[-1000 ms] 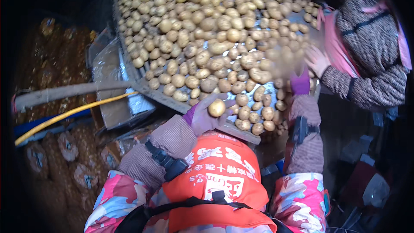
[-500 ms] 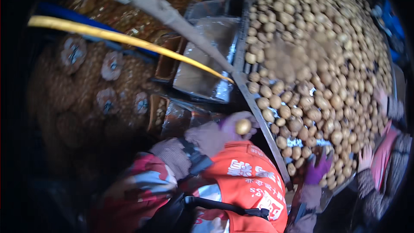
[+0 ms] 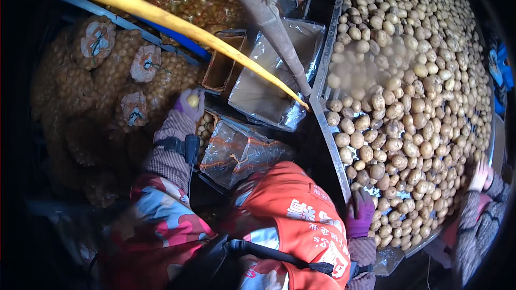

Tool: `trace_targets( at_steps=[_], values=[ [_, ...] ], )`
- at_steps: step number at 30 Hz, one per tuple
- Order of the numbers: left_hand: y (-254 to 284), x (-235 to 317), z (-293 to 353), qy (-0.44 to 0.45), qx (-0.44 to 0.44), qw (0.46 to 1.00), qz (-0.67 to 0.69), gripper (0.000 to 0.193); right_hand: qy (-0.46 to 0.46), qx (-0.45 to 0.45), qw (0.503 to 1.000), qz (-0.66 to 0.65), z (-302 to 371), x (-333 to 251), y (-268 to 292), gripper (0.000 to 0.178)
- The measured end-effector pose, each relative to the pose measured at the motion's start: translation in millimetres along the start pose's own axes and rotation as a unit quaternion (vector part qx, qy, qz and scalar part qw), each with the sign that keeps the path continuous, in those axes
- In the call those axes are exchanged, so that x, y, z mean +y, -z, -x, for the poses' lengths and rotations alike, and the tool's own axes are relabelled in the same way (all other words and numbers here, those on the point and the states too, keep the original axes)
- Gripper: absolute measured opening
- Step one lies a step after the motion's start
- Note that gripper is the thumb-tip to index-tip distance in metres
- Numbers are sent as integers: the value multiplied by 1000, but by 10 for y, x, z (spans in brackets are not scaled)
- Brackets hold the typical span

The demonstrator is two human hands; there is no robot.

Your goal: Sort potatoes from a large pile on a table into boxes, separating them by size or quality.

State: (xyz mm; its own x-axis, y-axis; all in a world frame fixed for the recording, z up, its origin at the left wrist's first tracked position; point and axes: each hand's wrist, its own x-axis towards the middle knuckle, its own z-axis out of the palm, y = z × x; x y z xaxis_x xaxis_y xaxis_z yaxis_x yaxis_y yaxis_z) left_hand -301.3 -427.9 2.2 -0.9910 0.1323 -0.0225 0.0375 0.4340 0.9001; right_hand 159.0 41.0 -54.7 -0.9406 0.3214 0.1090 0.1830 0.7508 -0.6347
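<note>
My left hand (image 3: pixel 186 108), in a purple and grey glove, is out to the left with its fingers closed round a pale potato (image 3: pixel 193 100). It hovers above the mouth of a narrow box (image 3: pixel 207 129) with several potatoes inside, beside bulging net sacks (image 3: pixel 70 110). On the right, my purple-gloved right hand (image 3: pixel 360 214) is at the metal rim (image 3: pixel 329 134) of a broad table heaped with potatoes (image 3: pixel 419 113). Its fingers look curled together; whatever they hold, if anything, is hidden.
A plastic-lined carton (image 3: pixel 258 94) and a small brown box (image 3: pixel 219 67) stand between sacks and table. A plastic-covered box (image 3: pixel 236 153) lies nearer me. A yellow hose (image 3: pixel 183 29) and a grey pole (image 3: pixel 269 19) cross overhead. Another person's hands (image 3: pixel 480 176) touch the table's right edge.
My left hand has carried the potato from in front of my body leftward to the narrow box. My right hand has drawn back from among the potatoes to the near rim, its spread fingers now curled.
</note>
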Motion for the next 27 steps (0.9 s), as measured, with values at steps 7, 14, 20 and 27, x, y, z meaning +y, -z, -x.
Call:
trace_targets(
  at_steps=[7, 14, 20, 27],
  values=[
    [673, -878, 160, -52, -131, 869, -474, 27, -52, 101, 992, 60, 117, -66, -92, 44],
    [-802, -67, 241, 441, -240, 818, 282, 39, -166, 156, 970, 80, 450, -50, 269, 27],
    [-2324, 1181, 1009, 418, -508, 750, 68, 35, -287, 148, 933, 159, 1176, 133, 481, 16],
    [-3396, 1573, 1748, 356, -646, 675, -16, 46, -354, 391, 835, 155, 1207, 1171, 1226, 25]
  ],
)
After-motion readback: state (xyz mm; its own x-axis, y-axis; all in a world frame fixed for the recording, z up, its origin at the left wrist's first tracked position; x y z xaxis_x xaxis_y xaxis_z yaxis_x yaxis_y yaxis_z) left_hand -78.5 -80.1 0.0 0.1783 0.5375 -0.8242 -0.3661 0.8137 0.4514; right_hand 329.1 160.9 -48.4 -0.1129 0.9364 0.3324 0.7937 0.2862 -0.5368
